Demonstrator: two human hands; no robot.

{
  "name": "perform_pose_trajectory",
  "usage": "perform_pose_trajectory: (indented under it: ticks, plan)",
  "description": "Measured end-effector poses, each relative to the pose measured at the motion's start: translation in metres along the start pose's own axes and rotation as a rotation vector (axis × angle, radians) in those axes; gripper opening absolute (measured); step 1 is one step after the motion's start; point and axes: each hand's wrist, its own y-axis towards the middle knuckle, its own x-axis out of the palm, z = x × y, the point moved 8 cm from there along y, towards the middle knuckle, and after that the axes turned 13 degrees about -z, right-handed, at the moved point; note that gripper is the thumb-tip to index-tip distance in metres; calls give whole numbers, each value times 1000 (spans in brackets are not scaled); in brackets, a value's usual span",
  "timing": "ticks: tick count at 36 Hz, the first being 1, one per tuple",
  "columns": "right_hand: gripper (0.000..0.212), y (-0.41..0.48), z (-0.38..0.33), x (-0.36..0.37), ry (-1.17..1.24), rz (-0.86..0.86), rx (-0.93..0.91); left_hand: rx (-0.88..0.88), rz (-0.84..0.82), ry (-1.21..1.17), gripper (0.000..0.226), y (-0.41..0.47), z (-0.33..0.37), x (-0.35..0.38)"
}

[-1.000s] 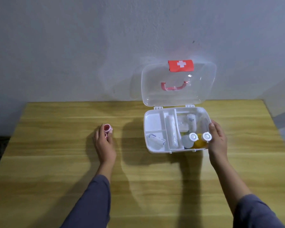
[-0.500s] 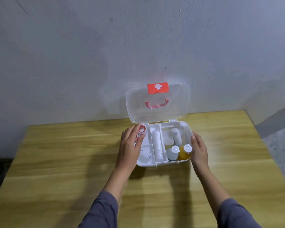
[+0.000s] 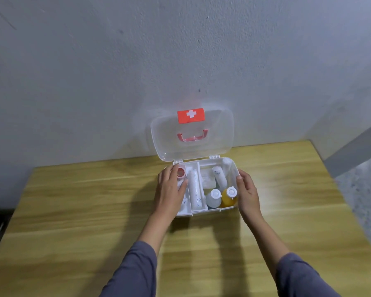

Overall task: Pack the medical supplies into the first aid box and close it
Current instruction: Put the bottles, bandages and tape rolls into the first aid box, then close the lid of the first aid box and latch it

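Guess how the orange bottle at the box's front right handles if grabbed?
The orange bottle stands upright and narrow, so likely tips if nudged. Its neighbour, the clear bottle, and the box wall probably brace it. Smooth plastic, maybe slippery.

Plain indoor room, kind unclear: home or bare recording corner; rough grey-white plaster wall (image 3: 137, 71) with scuffs and small marks; light wood-grain counter (image 3: 84, 211) pushed against it; speckled floor (image 3: 364, 189) at right with grey skirting strip (image 3: 351, 151); no fittings marking kitchen, lab or shop.
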Motion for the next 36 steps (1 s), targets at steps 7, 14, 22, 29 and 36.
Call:
perform_pose_trajectory:
  ticks: [7,14,22,29,36]
  plan:
    - [21,1,-2,0,-13,-23,15,30,95,-11,38,-19,-9,-14]
    - [21,1,-2,1,-15,-28,-3,36,96,-49,27,-15,-13,-13]
    - [30,1,-15,-5,-136,-33,9,-163,147,-476,60,-36,-31,-15]
    - [35,18,-115,28,-548,-84,-477,-264,-44,-652,94,-78,-55,25]
    - [40,56,-175,88,-837,-150,-744,-206,-142,-719,118,-80,-54,43]
